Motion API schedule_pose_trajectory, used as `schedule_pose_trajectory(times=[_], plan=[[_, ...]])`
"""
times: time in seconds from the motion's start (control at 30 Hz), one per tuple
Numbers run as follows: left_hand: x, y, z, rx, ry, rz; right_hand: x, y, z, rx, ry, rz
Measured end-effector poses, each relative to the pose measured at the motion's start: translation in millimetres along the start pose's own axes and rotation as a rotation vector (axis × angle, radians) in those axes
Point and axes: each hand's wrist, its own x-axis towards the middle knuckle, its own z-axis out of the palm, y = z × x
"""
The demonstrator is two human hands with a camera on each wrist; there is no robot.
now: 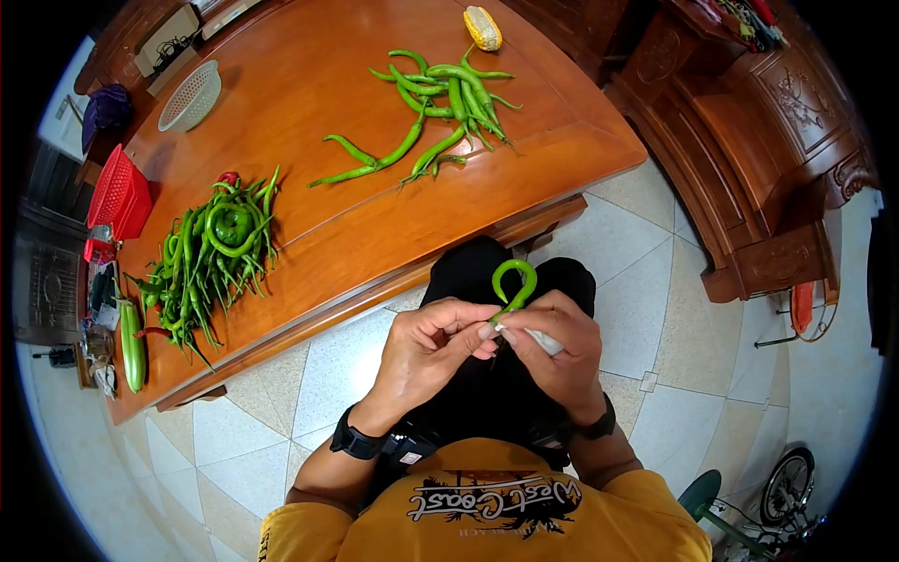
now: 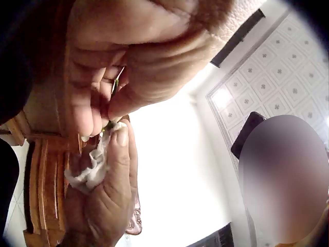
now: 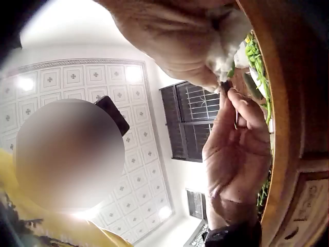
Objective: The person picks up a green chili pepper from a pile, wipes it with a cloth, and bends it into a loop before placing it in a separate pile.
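Observation:
A curled green chili pepper (image 1: 532, 281) is held over the person's lap, its hooked end pointing away from the body. The left hand (image 1: 420, 351) pinches its near end between thumb and fingers. Around a crumpled white tissue (image 1: 545, 343), the right hand (image 1: 569, 354) curls its fingers, thumb and fingertips meeting the pepper right beside the left thumb. The left wrist view shows the tissue (image 2: 95, 167) hanging from the right hand's grip. In the right wrist view, the tissue (image 3: 229, 43) bunches in the palm and a small green part of the pepper (image 3: 231, 70) shows.
On the wooden table (image 1: 309, 244) lie a loose group of green chilies (image 1: 459, 89), a corn piece (image 1: 482, 28) and a larger chili heap (image 1: 211, 253). A white basket (image 1: 190, 96), red basket (image 1: 122, 195) and long green vegetable (image 1: 133, 347) stand leftward. Carved furniture (image 1: 740, 140) is at right.

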Motion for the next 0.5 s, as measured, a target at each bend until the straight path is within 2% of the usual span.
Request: schedule_pose_trajectory(times=[0.13,0.23,0.43,0.5], plan=[[0,1,-2,0.011,-0.01,-0.006,5,6,-6,-0.069,0.128,-0.041],[0,2,-1,0.018,-0.01,-0.008,5,4,-8,-0.057,0.148,0.032],[1,2,1,0.029,0.017,0.018,0,-1,1,0.027,0.0,-0.02],[1,1,0,0.021,0.024,0.025,1,0,1,-0.005,0.036,-0.027]])
